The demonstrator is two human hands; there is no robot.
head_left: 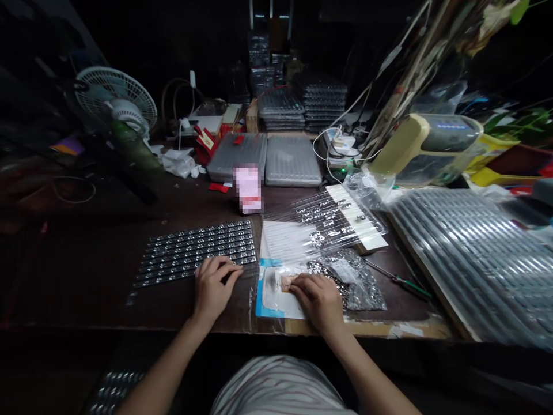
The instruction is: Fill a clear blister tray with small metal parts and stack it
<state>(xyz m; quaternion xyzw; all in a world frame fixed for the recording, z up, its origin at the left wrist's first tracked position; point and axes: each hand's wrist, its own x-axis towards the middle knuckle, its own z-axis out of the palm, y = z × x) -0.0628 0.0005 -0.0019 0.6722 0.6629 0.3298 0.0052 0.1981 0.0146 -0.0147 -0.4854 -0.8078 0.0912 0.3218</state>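
Observation:
My left hand rests on the near right end of several rows of small metal parts, which lie flat on the dark bench top. My right hand presses on a clear plastic packet with a blue and white backing. Its fingers partly hide a small orange item in the packet. Just beyond that hand lies a bag of shiny metal parts. A plastic sheet holding metal strips over a white card sits farther forward. A green-handled screwdriver lies to the right, out of reach of my fingers.
A large stack of ribbed plastic trays fills the right side. Two grey plastic cases stand ahead, beside a pixelated pink item. Farther back are stacked trays, a desk fan, and a beige machine.

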